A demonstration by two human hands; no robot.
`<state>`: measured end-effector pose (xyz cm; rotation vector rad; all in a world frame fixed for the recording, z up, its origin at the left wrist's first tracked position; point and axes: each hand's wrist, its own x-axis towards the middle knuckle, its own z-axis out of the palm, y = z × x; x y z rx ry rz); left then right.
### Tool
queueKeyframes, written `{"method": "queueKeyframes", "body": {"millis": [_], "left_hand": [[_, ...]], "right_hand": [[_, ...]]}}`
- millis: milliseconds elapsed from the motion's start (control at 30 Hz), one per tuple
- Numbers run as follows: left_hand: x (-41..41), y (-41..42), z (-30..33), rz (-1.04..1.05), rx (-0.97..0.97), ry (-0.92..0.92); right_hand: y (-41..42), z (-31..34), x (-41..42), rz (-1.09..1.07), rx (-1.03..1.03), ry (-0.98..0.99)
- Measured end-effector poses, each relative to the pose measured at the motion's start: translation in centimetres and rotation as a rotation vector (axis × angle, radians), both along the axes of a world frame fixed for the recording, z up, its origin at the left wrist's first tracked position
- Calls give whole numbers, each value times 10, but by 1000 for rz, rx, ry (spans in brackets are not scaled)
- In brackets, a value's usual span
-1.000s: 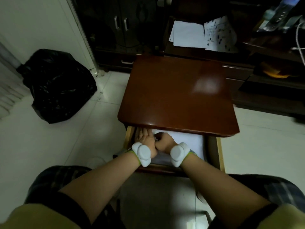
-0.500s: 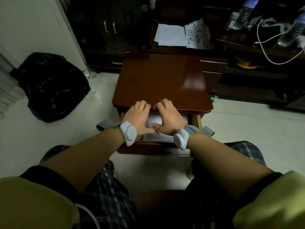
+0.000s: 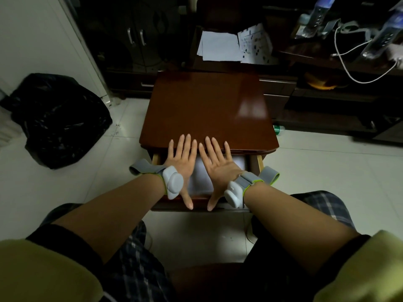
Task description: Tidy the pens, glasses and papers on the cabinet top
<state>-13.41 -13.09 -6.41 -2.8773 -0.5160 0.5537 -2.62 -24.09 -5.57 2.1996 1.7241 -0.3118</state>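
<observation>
Cabinet top [image 3: 205, 105] bare; left hand [image 3: 182, 162], right hand [image 3: 220, 166] flat, splayed, empty above drawer papers [image 3: 199, 177].

Glossy wooden cabinet top [image 3: 205, 105], white paper [image 3: 200, 177]

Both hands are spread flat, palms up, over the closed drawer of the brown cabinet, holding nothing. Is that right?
Not quite: the drawer is open, not closed, with white paper showing inside, as the head view shows. The rest holds: left hand and right hand are spread flat, palms up, empty, at the brown cabinet.
</observation>
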Motion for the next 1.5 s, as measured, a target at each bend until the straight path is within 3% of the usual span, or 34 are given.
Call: {"method": "queueKeyframes", "body": {"millis": [233,400,667,867,1133,1400,1500], "left_hand": [[2,3,12,-18,10,6],[5,9,21,-42,51,-34],[17,22,11,-69,74,-329],[18,28,-6,-84,182,-441],[30,39,-24,-84,199,-589],[30,46,-35,-85,189,-630],[30,43,-21,-65,110,-602]], "right_hand": [[6,1,5,10,-22,-18],[13,6,12,34,80,-45],[25,6,32,138,301,-87],[29,-8,38,176,461,-176],[42,-31,54,245,731,-143],[41,-41,58,231,785,-193],[40,-30,54,144,681,-130]]}}
